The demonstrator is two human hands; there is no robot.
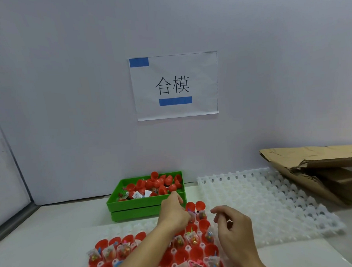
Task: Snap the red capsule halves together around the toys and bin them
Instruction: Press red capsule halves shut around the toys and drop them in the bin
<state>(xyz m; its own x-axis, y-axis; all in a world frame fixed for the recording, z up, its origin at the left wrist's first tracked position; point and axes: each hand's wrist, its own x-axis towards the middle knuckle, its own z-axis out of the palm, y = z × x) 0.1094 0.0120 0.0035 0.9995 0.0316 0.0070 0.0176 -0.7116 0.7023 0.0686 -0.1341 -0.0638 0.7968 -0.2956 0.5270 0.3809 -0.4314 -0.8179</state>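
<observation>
Fingers of the left hand [173,212] curl downward over the far rows of the white moulded tray [262,202], the grip closed around something small at the fingertips, where a pink and clear toy packet [192,214] shows just beside them; whether the hand truly holds it cannot be told. The right hand [233,224] hovers just beside it with fingers loosely bent, thumb and forefinger close together, and nothing visible between them. On the wall behind the counter [44,248] hangs a paper sign [174,85] printed with the characters 合模, plus two blue rectangles, one at its top left corner and one under the writing. Red capsule halves [197,252] sit open in the tray pockets directly below and between both hands, many with bagged toys [108,253] resting in them; two empty halves [195,205] stand just beyond the left fingertips. A green bin [134,207] sits toward the counter's back edge, touching the left hand's far side, filled with closed red capsules [159,182] and small white slips. Torn cardboard [315,167] lies at the counter's right edge.
</observation>
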